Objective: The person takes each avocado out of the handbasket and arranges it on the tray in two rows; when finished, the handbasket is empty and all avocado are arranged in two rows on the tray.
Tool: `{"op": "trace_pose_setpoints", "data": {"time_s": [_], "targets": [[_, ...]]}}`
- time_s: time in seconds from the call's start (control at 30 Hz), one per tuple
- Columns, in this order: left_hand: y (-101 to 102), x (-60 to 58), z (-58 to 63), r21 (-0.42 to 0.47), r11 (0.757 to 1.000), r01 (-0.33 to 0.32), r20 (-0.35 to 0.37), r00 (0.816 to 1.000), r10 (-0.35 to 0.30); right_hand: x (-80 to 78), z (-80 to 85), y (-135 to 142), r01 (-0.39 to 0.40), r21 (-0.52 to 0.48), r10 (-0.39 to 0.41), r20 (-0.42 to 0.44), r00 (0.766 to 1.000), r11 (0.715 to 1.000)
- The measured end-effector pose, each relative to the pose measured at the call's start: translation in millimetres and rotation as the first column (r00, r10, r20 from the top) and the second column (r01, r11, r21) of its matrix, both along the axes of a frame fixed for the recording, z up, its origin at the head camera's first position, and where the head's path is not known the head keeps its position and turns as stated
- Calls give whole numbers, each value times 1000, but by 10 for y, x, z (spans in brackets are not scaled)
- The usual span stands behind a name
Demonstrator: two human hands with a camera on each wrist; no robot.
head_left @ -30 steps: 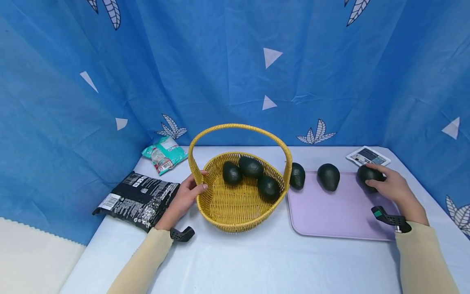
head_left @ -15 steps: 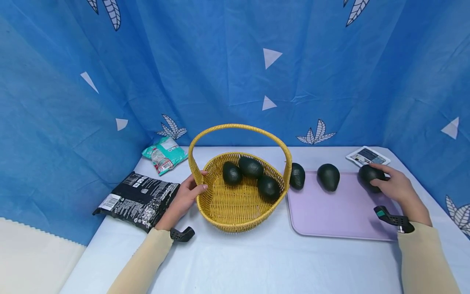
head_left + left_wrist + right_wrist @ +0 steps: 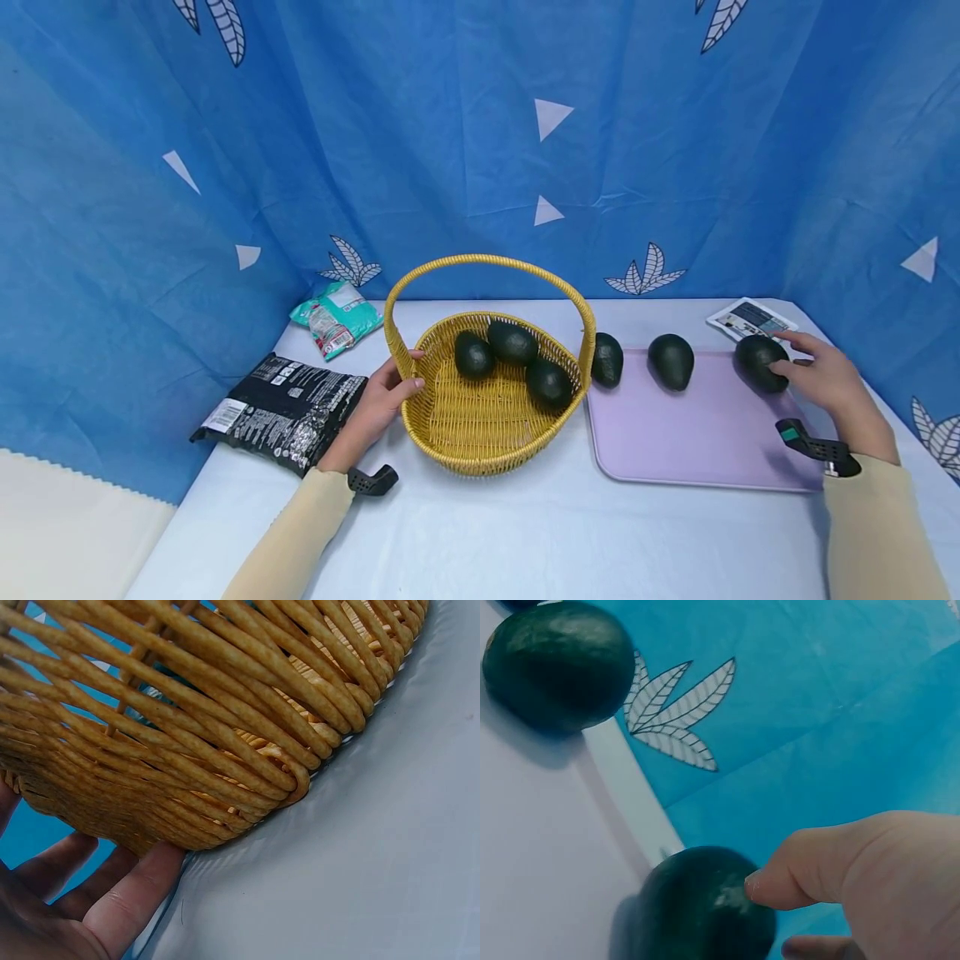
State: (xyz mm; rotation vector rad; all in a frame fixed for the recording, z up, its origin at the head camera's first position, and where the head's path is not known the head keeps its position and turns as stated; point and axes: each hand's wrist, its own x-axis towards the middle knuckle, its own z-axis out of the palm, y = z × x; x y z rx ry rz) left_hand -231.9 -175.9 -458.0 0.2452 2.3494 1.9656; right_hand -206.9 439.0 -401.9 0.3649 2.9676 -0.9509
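Note:
A yellow wicker basket (image 3: 480, 454) with a tall arched handle stands mid-table, three dark green avocados inside. My left hand (image 3: 378, 404) holds its left side, thumb and fingers around the rim near the handle's foot; in the left wrist view the thumb (image 3: 139, 896) lies against the weave. Three more avocados line the far edge of a lilac tray (image 3: 690, 450). At the rightmost avocado (image 3: 759, 364), my right hand (image 3: 828, 379) has its thumb and fingers spread at the fruit's right side. The right wrist view shows the thumb tip overlapping that avocado (image 3: 705, 907).
A black printed packet (image 3: 288, 408) lies under the left forearm's side, with a teal packet (image 3: 339, 317) behind it. Behind the tray's right end is a white printed packet (image 3: 750, 318). A blue curtain (image 3: 465, 150) closes off the back and sides.
My right hand has drawn back to the right, its fingers loosening from around the rightmost avocado, which has shifted slightly right. The left hand and basket stay put.

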Motion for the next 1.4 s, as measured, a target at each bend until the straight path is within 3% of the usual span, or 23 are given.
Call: {"op": "trace_pose_setpoints", "data": {"time_s": [0.3, 0.6, 1.07, 1.4], "targets": [[-7, -14, -14, 2, 1000, -3, 10, 1000, 3, 75, 217, -83, -11, 3, 12, -58, 998, 1000], [-10, -13, -11, -20, 1000, -3, 16, 1000, 4, 148, 449, -528, -135, 18, 136, -172, 976, 991], [1, 4, -9, -8, 1000, 1, 3, 1000, 0, 225, 482, -1060, -322, 56, 326, -234, 916, 945], [-18, -10, -28, -20, 1000, 1, 9, 1000, 0, 352, 547, -1509, -477, 99, 487, -231, 842, 873]]}}
